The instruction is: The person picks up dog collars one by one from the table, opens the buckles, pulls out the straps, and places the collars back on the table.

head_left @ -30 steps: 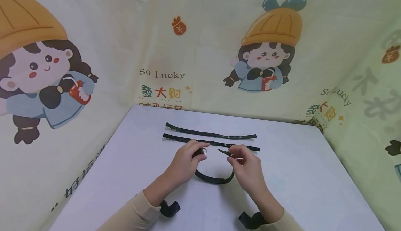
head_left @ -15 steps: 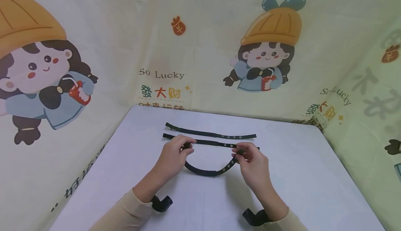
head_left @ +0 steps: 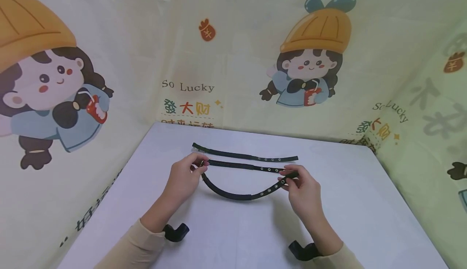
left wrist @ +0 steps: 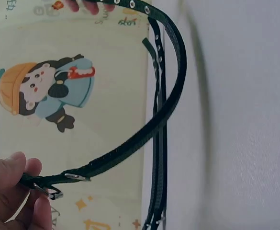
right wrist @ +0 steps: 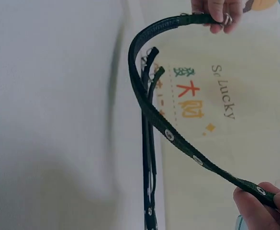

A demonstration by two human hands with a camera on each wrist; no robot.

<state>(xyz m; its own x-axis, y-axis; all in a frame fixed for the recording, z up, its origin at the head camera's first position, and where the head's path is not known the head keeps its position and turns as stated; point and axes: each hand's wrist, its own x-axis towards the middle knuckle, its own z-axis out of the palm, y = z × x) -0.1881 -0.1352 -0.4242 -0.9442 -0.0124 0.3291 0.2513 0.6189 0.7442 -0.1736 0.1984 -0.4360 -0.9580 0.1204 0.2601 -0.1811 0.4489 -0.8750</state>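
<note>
My left hand (head_left: 184, 180) pinches the buckle end of a dark green collar (head_left: 233, 196) above the table. A metal buckle (left wrist: 49, 191) and a ring show beside its fingers in the left wrist view. With thumb and fingers, my right hand (head_left: 305, 190) holds the other end, where metal eyelets (right wrist: 197, 160) run along the strap. Between the hands the collar sags in a wide U, its ends apart. Just beyond lies a second collar (head_left: 231, 165), partly hidden by both hands. Behind that one, a third collar (head_left: 233, 154) lies roughly parallel.
The white table (head_left: 226, 236) runs back to a patterned cloth backdrop (head_left: 240, 66) at its far edge. Cloth also hangs along the left and right sides. A black curved piece (head_left: 176, 233) sits at my left wrist, and a similar black piece (head_left: 303, 250) at my right wrist.
Both hands have moved apart, the left one leftward and the right one rightward. The held collar has widened from a tight loop to a broad, shallower curve. Both lying collars stay put.
</note>
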